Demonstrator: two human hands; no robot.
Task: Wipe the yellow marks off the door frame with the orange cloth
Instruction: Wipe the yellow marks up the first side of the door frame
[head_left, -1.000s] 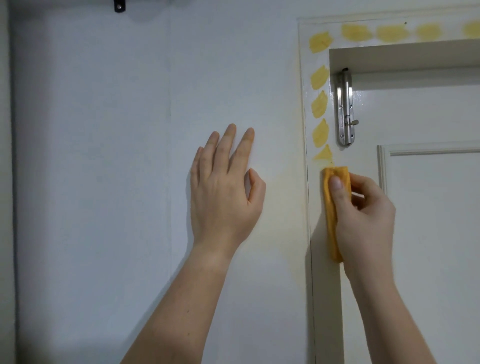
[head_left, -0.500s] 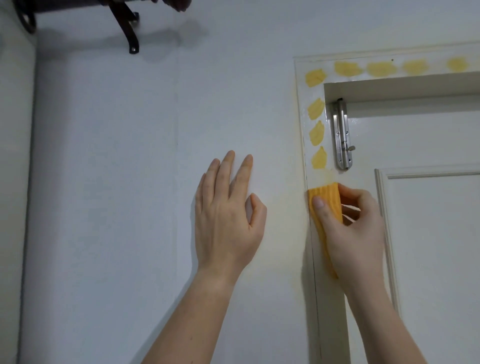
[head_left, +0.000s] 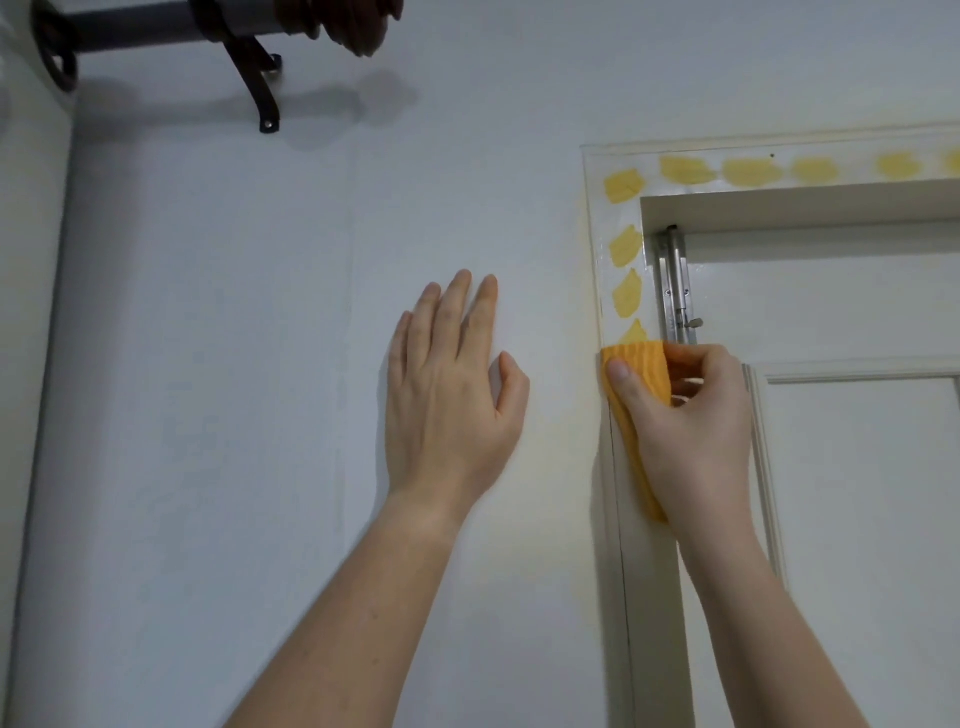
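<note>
My right hand (head_left: 691, 415) grips the folded orange cloth (head_left: 641, 369) and presses it flat against the white door frame (head_left: 652, 597) on its left upright. The cloth's top edge covers the lower part of a yellow mark (head_left: 635, 332). Above it, more yellow marks (head_left: 626, 293) run up the upright to the corner, and several others (head_left: 753, 171) line the top rail. My left hand (head_left: 452, 384) lies flat on the wall, fingers spread, to the left of the frame and holding nothing.
A metal slide bolt (head_left: 675, 291) is mounted on the white door (head_left: 857, 493) just right of the marked upright, close to my right hand. A dark curtain rod with a bracket (head_left: 254, 73) juts from the wall at the upper left.
My right hand has slid the cloth up the frame, wiping away one mark and reaching another. The view has tilted upward, bringing the curtain rod into sight. My left hand stays on the wall.
</note>
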